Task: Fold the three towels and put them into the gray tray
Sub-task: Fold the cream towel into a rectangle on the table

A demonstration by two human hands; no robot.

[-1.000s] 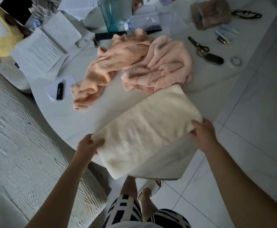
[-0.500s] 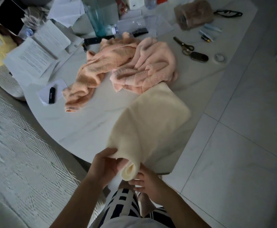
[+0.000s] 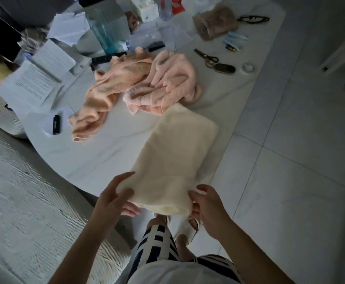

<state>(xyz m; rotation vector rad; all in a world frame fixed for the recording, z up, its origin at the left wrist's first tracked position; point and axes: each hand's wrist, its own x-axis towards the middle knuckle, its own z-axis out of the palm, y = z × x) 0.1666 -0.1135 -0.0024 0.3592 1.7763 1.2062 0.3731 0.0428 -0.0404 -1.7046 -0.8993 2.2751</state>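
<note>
The white marble tabletop (image 3: 97,160) fills most of the view, cluttered along its far edge. The cream towel (image 3: 175,152) is the big thing up front: soft, plain, folded into a long narrow strip that runs from the pink pile down past the tabletop's near edge, with the doubled end hanging toward the person. Behind it sit two peach-pink towels, both unfolded and bunched: the left towel (image 3: 110,93) trails toward the edge, the right towel (image 3: 171,78) is heaped and touches the cream one's far end.

Compared with half a second ago, the cream towel's near end looks flatter and wider, and the hands have spread apart to its two corners instead of meeting at the middle.

The left hand (image 3: 114,199) holds the near left corner, thumb on top and fingers under. The right hand (image 3: 206,203) pinches the near right corner. Both hands are just off the tabletop edge, above the person's knees. Scissors (image 3: 206,57) lie farther back on the right.
</note>
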